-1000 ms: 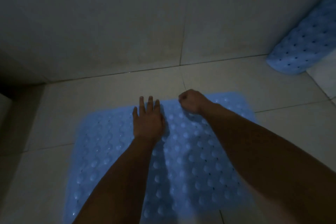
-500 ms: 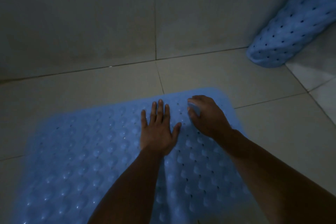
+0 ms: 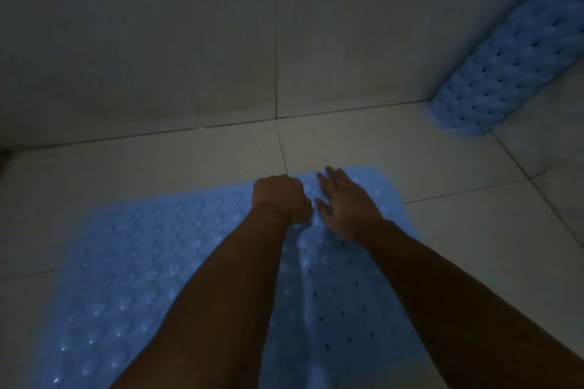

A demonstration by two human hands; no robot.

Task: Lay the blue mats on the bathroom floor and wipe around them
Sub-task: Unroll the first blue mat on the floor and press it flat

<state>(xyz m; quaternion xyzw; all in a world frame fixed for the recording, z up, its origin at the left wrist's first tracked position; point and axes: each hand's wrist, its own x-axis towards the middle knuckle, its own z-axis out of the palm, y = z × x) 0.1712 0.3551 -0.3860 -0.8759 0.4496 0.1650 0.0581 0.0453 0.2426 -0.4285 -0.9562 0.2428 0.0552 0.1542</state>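
Observation:
A blue bubbled mat lies flat on the pale tiled floor, and both my forearms reach over it. My left hand is curled into a fist and rests on the mat near its far edge; I see nothing held in it. Just to its right, my right hand lies on the mat with fingers stretched out, slightly blurred. A raised crease runs down the mat between my arms. A second blue mat, rolled up, leans in the far right corner.
A tiled wall rises just beyond the mat's far edge, leaving a strip of bare floor between them. The room is dim. Bare floor tiles lie to the right of the flat mat.
My left hand went from flat with spread fingers to a fist and moved up to the far edge. My right hand opened out flat. The view shifted slightly.

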